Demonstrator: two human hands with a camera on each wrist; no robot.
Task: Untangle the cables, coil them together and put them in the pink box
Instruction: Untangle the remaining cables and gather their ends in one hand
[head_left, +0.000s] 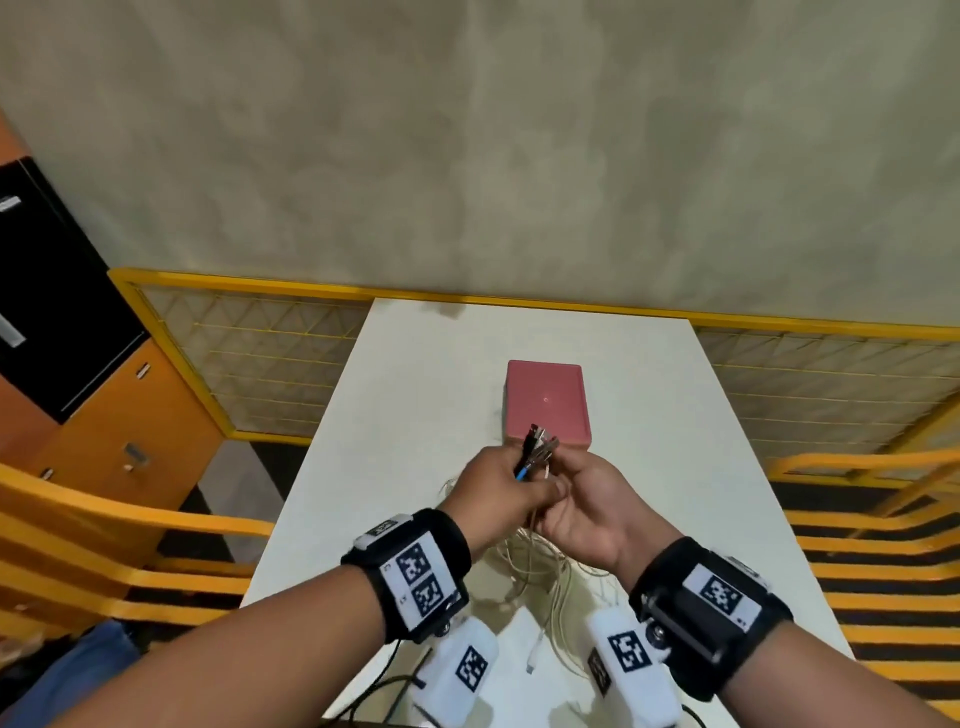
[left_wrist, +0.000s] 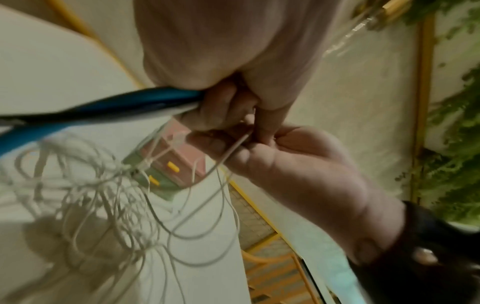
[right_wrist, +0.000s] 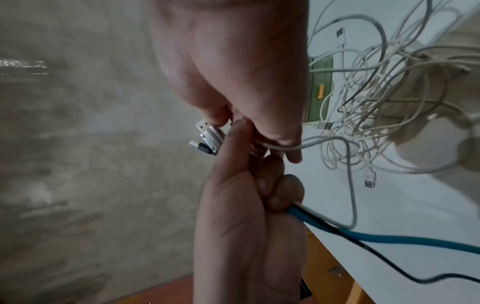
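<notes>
Above the white table (head_left: 415, 389), my two hands meet just in front of the shut pink box (head_left: 545, 400). My left hand (head_left: 498, 488) grips a bundle of cables, a blue cable (right_wrist: 389, 240) and a black one among them. Their metal plug ends (head_left: 540, 447) stick up out of the fist. My right hand (head_left: 587, 506) pinches a white cable (right_wrist: 285, 147) against that bundle, right below the plugs (right_wrist: 205, 137). The rest of the white cables (head_left: 540, 566) hang in a loose tangle onto the table under my hands. The pink box (left_wrist: 179, 156) shows behind the tangle (left_wrist: 103, 195).
Two white marker-tagged modules (head_left: 462, 670) (head_left: 628, 665) lie at the table's near edge with dark leads. A yellow mesh fence (head_left: 260, 343) runs behind the table. An orange cabinet (head_left: 130, 431) stands left, and yellow rails (head_left: 857, 519) flank both sides.
</notes>
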